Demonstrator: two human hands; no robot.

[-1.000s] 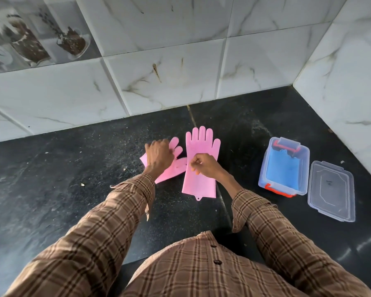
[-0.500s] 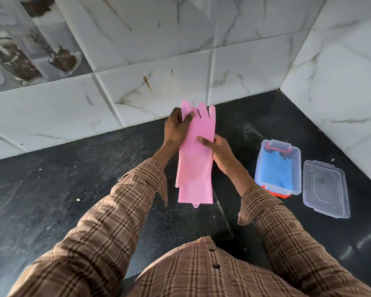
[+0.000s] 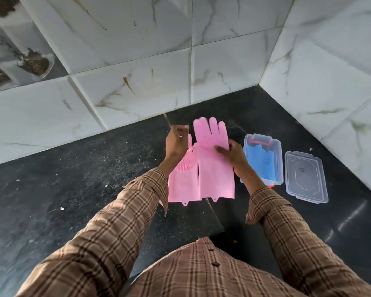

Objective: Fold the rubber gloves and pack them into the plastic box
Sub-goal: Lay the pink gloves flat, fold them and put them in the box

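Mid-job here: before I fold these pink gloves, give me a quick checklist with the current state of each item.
1. Right hand grips the right pink glove at its edge: ok.
2. Left hand holds the left pink glove near its thumb: ok.
3. Gloves aligned one on the other for folding: not ok, they hang side by side, overlapping only slightly.
4. Plastic box open: ok, its lid lies on the counter to its right.
5. Room in the box: cannot tell, a blue item already lies inside.
6. Path from gloves to box free: ok.
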